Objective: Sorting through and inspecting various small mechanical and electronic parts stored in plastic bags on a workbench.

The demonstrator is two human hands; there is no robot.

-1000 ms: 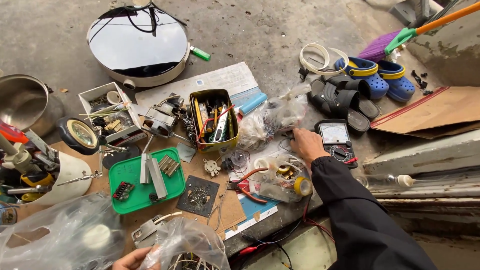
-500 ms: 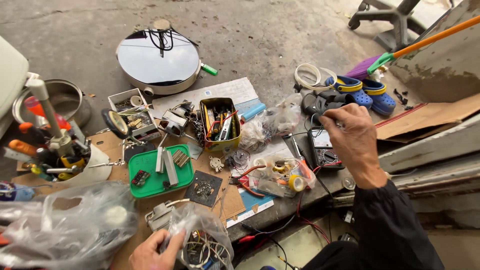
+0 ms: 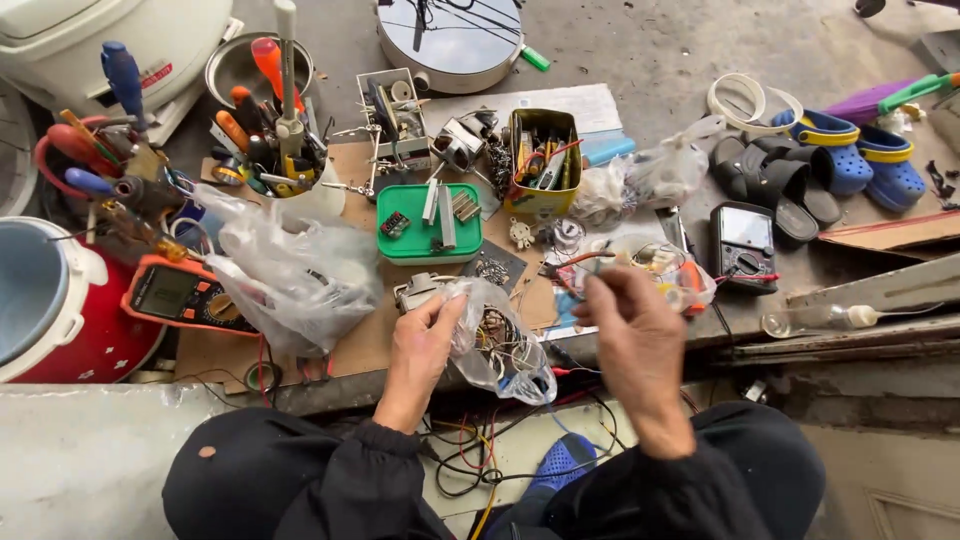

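Left hand (image 3: pixel 422 335) pinches the mouth of a small clear plastic bag (image 3: pixel 497 350) of wires and small parts, fingers closed on the film; the bag sits at the near edge of the cardboard-covered bench (image 3: pixel 350 345), just in front of the person. Bag contents are a tangle, can't tell single parts. Right hand (image 3: pixel 632 335) is raised beside the bag, fingers curled together, back of hand toward camera, so can't tell if it grips anything; a thin wire seems to run off the fingertips, unclear. Another clear bag (image 3: pixel 660 265) is partly hidden behind that hand. The orange multimeter (image 3: pixel 180 295) is half covered by a big crumpled bag (image 3: pixel 290 270). Since half a second ago the right hand has pulled back from the black meter (image 3: pixel 742 245) to the bag, and the view has swung left, bringing the tool cup (image 3: pixel 285 160) in.
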